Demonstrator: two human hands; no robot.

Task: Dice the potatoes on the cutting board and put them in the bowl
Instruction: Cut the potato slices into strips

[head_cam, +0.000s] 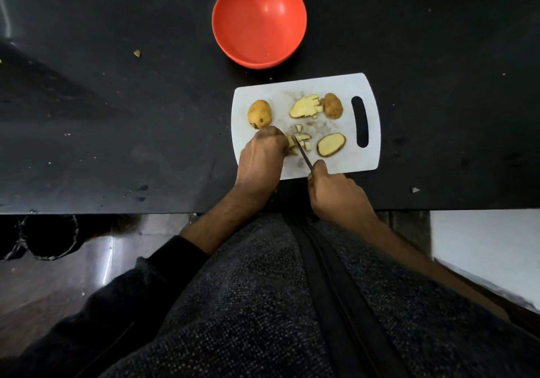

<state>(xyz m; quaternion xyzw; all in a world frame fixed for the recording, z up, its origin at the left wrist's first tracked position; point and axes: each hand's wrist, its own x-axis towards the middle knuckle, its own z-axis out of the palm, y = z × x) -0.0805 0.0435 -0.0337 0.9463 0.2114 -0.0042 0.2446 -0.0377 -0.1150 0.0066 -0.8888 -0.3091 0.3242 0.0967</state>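
Dicing under way: left hand (262, 152) curled, pinning potato strips (298, 141); right hand (336, 193) gripping knife (304, 155), blade between hands. Whole potato (259, 113) beyond left hand. Bowl (259, 18) farther off, apparently unfilled. Next: more crosscuts, fingertips tucked.

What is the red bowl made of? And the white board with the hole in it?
The red bowl looks like plastic: one even colour, smooth, with a soft shine inside. The white cutting board also seems plastic: thin, flat, matte, with rounded corners and a moulded handle slot. Neither can be told for certain from looks alone.
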